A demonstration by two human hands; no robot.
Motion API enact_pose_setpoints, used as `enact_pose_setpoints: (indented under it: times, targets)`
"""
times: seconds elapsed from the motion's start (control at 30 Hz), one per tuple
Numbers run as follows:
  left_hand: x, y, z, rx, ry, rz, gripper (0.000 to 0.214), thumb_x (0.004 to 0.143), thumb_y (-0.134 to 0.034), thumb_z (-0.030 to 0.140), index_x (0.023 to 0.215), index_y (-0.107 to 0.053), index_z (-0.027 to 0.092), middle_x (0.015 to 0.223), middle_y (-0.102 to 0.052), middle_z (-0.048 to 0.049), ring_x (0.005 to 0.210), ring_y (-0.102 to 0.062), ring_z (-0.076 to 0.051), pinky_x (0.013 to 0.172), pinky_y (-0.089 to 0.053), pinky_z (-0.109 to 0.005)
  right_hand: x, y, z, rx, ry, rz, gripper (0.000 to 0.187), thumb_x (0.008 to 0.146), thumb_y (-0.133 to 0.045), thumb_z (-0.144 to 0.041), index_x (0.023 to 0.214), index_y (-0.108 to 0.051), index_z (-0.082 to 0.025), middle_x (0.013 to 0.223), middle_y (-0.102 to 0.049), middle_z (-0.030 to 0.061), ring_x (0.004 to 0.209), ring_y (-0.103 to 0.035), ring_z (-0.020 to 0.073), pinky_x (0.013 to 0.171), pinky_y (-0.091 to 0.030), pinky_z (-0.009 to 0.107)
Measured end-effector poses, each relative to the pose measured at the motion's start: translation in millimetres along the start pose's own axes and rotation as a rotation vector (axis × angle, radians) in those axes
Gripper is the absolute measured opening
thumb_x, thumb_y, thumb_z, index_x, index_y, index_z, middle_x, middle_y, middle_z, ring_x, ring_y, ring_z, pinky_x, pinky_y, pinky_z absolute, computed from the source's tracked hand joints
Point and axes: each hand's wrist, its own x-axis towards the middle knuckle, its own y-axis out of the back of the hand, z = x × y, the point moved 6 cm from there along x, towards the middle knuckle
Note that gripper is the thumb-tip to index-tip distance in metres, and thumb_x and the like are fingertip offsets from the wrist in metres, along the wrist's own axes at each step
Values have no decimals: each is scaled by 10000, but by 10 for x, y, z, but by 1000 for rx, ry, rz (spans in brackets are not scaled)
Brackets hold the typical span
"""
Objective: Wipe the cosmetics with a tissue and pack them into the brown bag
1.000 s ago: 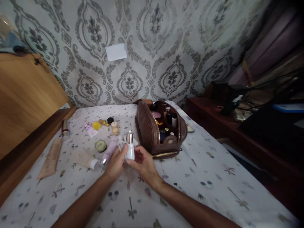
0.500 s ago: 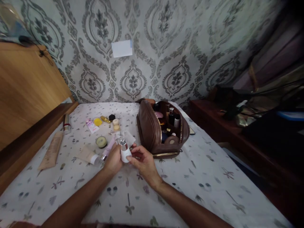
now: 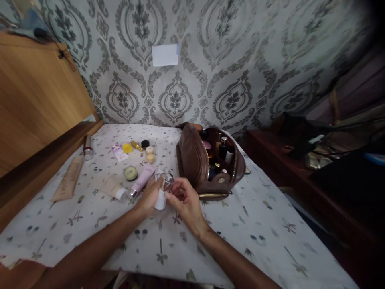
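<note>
Both my hands meet over the patterned bed sheet (image 3: 240, 224) around a small white bottle (image 3: 161, 200) with a silver cap. My left hand (image 3: 148, 197) grips the bottle's body from the left. My right hand (image 3: 183, 198) pinches the silver cap at the top. The bottle leans slightly to the right. Just behind and to the right stands an open brown leather toiletry bag (image 3: 192, 160) with several small bottles inside.
Loose cosmetics lie to the left: a pink tube (image 3: 142, 180), a beige tube (image 3: 67, 182), a cream tube (image 3: 112, 188), a green-lidded jar (image 3: 130, 173), small pots and a silver-red stick (image 3: 88, 147). A wooden headboard (image 3: 33, 104) stands left, a dark cluttered table (image 3: 315, 160) right.
The bottle has gone from upright to tilted left to leaning right, and my right fingers have shifted from its body up onto the cap. The view has drifted, so everything sits higher and further right.
</note>
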Motion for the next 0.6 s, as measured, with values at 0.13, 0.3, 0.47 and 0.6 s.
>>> enact_pose_setpoints:
  times: [0.13,0.3,0.47,0.6]
  targets:
    - [5,19,-34,131,-12,-65,392,723,-714,558,700,-626,176,647,-612,-8,605,-539,-161,564,-415,-273,54,-14,-121,99,7,-126,299,793,-752,-453,920,-661,-198,846,-538,8,690,-545,128,559,-491,227]
    - [78,171,97,196,-92,0,314,803,-569,484,899,-626,190,836,-671,-29,788,-625,-219,713,-488,-321,71,66,-109,170,-49,4,370,768,-769,-500,818,-552,-204,656,-515,-52,508,-459,84,449,-419,199]
    - [-93,1,451,502,-273,-363,201,770,-668,360,891,-632,204,854,-657,-13,866,-601,-220,807,-470,-312,10,107,-143,132,-15,133,370,804,-730,-509,814,-506,-215,622,-510,-63,496,-513,96,469,-457,213]
    - [-313,-220,473,919,-606,-549,258,954,-397,371,815,-546,213,841,-619,-41,821,-565,-211,794,-445,-343,-32,91,-154,122,-12,124,357,840,-695,-510,804,-494,-217,626,-508,-56,504,-528,103,474,-474,218]
